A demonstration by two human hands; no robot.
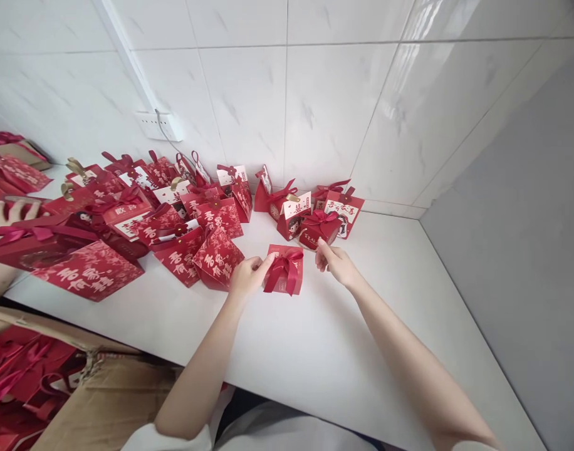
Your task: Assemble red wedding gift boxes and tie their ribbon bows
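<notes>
In the middle of the white table lies a small red gift box (284,269) with a dark red ribbon bow on its top. My left hand (249,274) pinches its left edge between thumb and fingers. To the right of that box, my right hand (331,260) has its fingers curled together; whatever may be in them is hidden. Just behind the right fingers sits a red box with a bow (322,227), and I cannot tell if they touch it. A red and white house-shaped box (294,216) stands at its left.
Several red gift boxes (219,219) crowd the table's left half. At far left another person's hand (14,213) is near a ribboned box (37,238). A cardboard carton (113,394) of red boxes stands below the front edge. A tiled wall (240,94) with a socket (159,126) runs behind.
</notes>
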